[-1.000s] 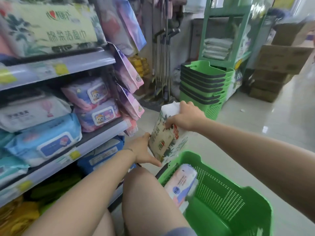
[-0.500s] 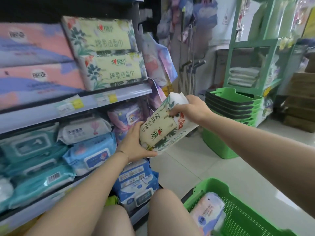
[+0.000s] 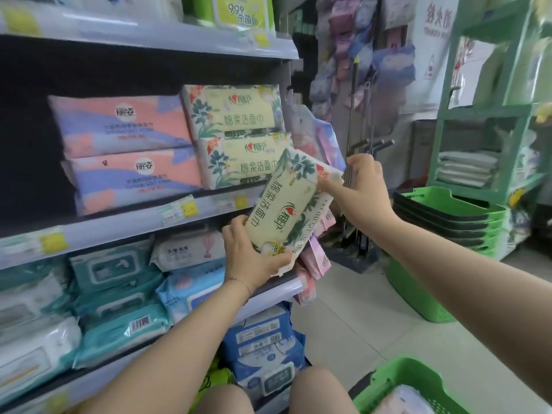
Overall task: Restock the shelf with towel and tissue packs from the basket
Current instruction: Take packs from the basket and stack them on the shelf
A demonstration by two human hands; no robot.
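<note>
Now, near right, the basket (image 3: 418, 375) sits by the knees. Left hand (image 3: 251, 258) cups the pack's (image 3: 280, 216) lower end, right hand (image 3: 363, 186) pinches its top. The pack is tilted, just before matching packs (image 3: 239, 115) on the shelf (image 3: 134, 222).

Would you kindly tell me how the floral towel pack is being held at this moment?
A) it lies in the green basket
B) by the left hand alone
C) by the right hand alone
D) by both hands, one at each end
D: the left hand grips the lower end of the floral towel pack and the right hand pinches its upper end, in front of the shelf.
</note>
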